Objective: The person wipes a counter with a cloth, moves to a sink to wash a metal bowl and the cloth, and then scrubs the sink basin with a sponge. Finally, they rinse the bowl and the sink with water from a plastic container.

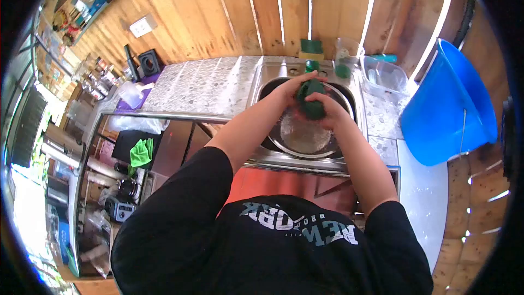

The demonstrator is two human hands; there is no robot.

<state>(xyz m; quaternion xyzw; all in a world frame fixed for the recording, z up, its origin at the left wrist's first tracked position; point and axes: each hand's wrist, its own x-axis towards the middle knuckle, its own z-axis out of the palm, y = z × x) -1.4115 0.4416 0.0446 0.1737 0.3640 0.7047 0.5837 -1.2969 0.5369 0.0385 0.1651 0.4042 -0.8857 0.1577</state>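
Note:
Both of my hands are over a round metal bowl (307,138) of water, set in the steel sink (256,85). Between them is a dark green, rounded thing (312,108), whose kind I cannot tell. My left hand (292,90) is closed around its left and upper side. From the right, my right hand (331,112) grips it with the thumb across its front. A green-topped tap (311,66) stands just behind my hands.
Behind the sink are a green and yellow sponge (311,49) and a clear cup (347,55). A clear plastic tub (383,76) and a large blue bucket (447,109) stand on the right. The speckled counter (199,85) stretches left, with a green cloth (141,153) lower down.

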